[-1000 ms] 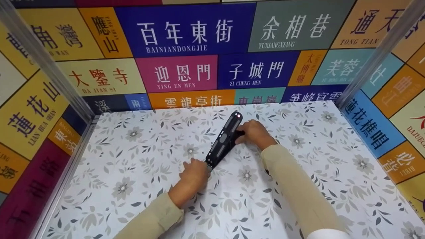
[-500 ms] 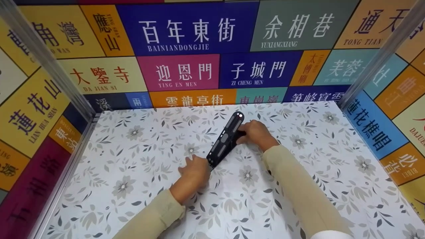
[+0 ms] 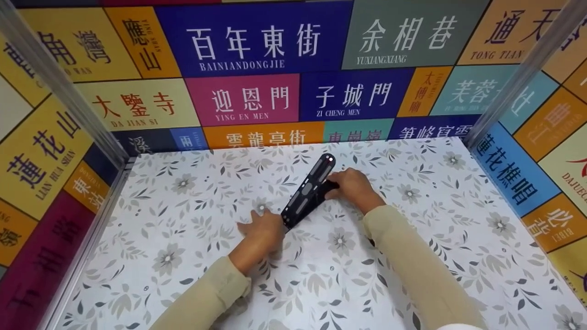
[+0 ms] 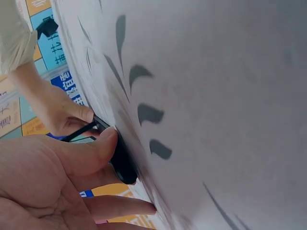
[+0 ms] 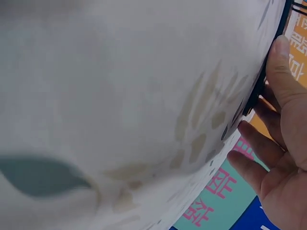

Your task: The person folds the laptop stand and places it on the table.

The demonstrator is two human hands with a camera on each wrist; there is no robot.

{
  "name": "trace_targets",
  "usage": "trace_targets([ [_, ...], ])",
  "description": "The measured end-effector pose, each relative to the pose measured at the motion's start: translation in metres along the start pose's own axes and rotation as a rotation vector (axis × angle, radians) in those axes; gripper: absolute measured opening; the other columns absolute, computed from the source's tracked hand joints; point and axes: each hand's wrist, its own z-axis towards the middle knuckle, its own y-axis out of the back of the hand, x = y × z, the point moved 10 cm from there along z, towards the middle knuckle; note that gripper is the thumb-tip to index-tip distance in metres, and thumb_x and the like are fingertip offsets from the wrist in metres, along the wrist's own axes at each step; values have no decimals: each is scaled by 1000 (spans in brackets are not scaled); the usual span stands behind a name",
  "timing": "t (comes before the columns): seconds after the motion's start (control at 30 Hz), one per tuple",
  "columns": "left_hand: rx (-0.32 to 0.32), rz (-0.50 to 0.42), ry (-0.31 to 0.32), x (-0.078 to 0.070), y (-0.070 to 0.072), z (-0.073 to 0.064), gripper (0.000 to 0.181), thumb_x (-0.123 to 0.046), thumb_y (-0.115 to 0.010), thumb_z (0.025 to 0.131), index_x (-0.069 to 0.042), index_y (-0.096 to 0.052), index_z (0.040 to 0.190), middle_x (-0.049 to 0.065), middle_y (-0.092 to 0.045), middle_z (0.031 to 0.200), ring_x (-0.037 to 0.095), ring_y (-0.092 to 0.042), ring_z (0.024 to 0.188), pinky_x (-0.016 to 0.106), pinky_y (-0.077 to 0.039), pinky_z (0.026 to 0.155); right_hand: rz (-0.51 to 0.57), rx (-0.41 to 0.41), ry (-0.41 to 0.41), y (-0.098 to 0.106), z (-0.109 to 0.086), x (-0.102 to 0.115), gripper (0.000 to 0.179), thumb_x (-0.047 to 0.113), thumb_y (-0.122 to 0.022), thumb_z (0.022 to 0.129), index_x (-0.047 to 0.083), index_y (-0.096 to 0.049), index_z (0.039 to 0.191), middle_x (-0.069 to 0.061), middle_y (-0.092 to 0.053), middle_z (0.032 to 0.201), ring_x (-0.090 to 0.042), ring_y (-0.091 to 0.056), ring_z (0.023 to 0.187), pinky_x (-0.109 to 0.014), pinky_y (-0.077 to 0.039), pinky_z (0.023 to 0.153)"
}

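A long black folding stand (image 3: 306, 187) with grey pads and small light dots lies slantwise over the patterned cloth in the head view. A thinner black leg (image 3: 317, 198) spreads from it on the right side. At its near end my left hand (image 3: 262, 231) pinches it. In the left wrist view, the thumb presses on the dark rounded end (image 4: 125, 165), and other fingers stretch past it. My right hand (image 3: 355, 187) pinches the end of the leg with thumb and forefinger. The right wrist view shows the thumb along a dark edge (image 5: 263, 81), with other fingers loosely bent.
White cloth (image 3: 341, 275) printed with grey leaves and flowers covers the table. Behind it rises a wall (image 3: 254, 98) of coloured sign panels, with more panels on both sides. Metal posts (image 3: 98, 110) mark the back corners.
My left hand and the near end of the stand have shifted slightly left. The right hand keeps its hold on the leg with little movement.
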Motion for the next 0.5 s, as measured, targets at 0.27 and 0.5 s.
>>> trace_targets([
  [0.27, -24, -51, -96, 15, 7, 12, 31, -17, -80, 84, -16, -73, 114, 13, -43, 159, 47, -31, 149, 85, -22, 106, -31, -78, -39, 5, -12, 4, 51, 41, -85, 82, 7, -76, 119, -14, -77, 107, -36, -69, 93, -50, -56, 87],
  [0.5, -89, -73, -174, 24, 21, 29, 6, -20, -74, 90, -25, -76, 92, 12, -59, 144, 48, -47, 137, 87, -23, 103, -109, -82, -102, 6, -18, 4, 48, 52, -84, 80, 5, -77, 92, -14, -73, 82, -35, -67, 80, -51, -55, 73],
])
